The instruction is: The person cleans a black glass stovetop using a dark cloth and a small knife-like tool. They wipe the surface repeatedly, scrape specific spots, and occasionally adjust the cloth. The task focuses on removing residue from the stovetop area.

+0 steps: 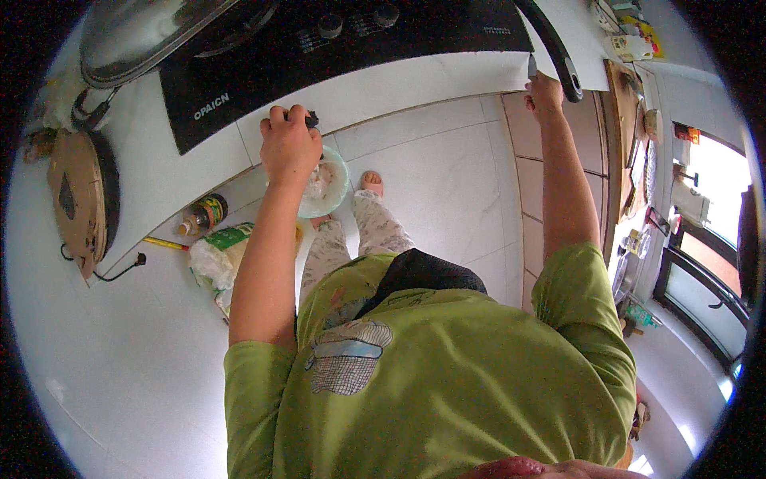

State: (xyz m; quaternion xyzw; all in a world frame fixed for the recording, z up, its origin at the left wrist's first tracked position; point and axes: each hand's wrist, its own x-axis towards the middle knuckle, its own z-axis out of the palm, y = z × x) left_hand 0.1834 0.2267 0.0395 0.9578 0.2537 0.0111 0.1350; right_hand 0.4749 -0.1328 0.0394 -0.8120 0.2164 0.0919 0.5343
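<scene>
My left hand (291, 143) is curled around a small black object (311, 120) at the front edge of the white counter. Fingers hide most of that object, so its kind is unclear. Beneath this hand, on the floor, stands a pale green bin (342, 173) with whitish plastic and scraps inside. My right hand (546, 96) grips a narrow grey metal piece (532, 67), which looks like a blade, at the counter's right part. Just beside it, the long black handle (553, 45) of a pan reaches over the counter edge.
A black cooktop (359, 54) with knobs lies ahead, a lidded pan (149, 36) at its left. An electric griddle (81, 191) rests on the left counter. On the floor are an oil bottle (204, 214) and a plastic bag (215, 254). Wooden boards (622, 120) stand right.
</scene>
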